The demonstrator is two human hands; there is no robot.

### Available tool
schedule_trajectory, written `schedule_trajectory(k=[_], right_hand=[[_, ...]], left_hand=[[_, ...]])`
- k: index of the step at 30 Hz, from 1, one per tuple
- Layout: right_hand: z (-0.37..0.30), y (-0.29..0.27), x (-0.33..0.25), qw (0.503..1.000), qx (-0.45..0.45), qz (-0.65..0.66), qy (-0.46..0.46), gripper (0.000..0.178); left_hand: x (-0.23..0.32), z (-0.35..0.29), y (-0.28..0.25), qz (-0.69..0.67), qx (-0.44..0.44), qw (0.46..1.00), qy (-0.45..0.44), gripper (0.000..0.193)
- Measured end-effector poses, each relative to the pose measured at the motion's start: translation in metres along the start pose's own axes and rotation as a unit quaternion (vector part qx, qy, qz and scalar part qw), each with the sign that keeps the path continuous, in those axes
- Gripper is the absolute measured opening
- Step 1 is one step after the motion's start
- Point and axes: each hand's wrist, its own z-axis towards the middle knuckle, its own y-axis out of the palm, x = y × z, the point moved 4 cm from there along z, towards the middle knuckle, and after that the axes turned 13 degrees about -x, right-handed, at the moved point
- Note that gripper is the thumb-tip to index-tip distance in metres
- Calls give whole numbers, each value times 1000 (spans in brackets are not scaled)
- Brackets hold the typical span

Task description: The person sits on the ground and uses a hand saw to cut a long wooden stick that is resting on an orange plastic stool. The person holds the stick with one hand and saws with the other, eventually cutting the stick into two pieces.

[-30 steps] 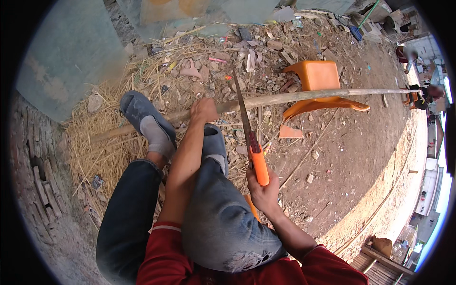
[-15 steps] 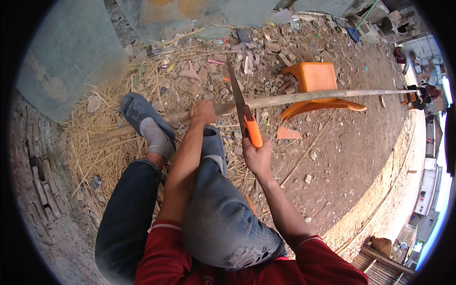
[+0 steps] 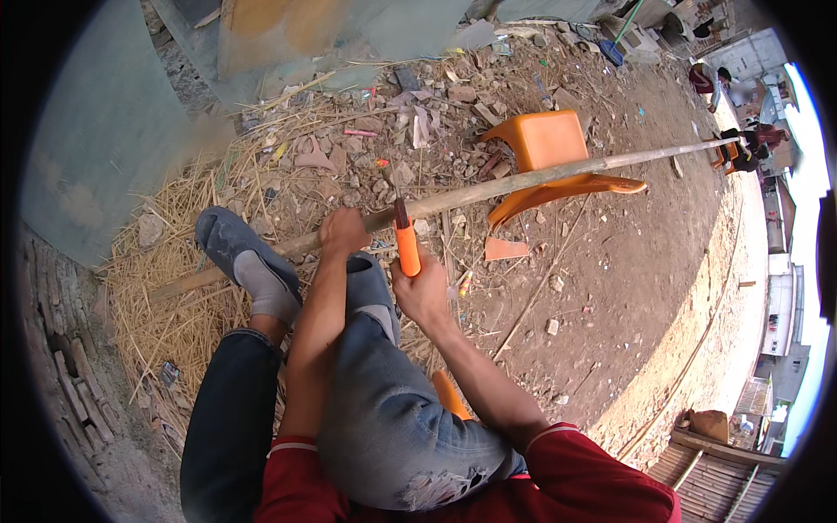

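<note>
A long wooden pole (image 3: 523, 180) slants across the ground in front of me. My left hand (image 3: 344, 232) is wrapped round it, holding it between my two feet. Just to the right, my right hand (image 3: 422, 288) grips the orange handle of a handsaw (image 3: 407, 250). The saw stands across the pole close beside my left hand. Its blade points away from me and looks foreshortened, so I cannot tell whether its teeth are in the wood. My left shoe (image 3: 234, 237) rests on or against the pole, while my right shoe (image 3: 366, 283) is on its near side.
An overturned orange plastic chair (image 3: 551, 142) lies under the pole. Straw (image 3: 166, 322) and rubble (image 3: 445, 118) cover the ground at left and ahead. A rough wall (image 3: 70, 349) stands at left. People (image 3: 741, 148) are at the far right, near the pole's far end.
The saw has come left, nearer to my left hand, and its blade, seen long before, now looks short. The whole view has shifted slightly. Both hands keep their grip.
</note>
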Motion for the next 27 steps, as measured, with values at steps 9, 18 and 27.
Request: schedule_trajectory(k=[9, 18, 27], right_hand=[[-10, -7, -1, 1000, -8, -8, -20, 21], [-7, -5, 4, 1000, -24, 17, 1, 27], [-22, -14, 14, 1000, -2, -2, -6, 16]], left_hand=[[2, 0, -2, -11, -1, 1000, 3, 32], [-2, 5, 4, -6, 7, 1000, 2, 31], [3, 7, 11, 9, 15, 1000, 15, 31]])
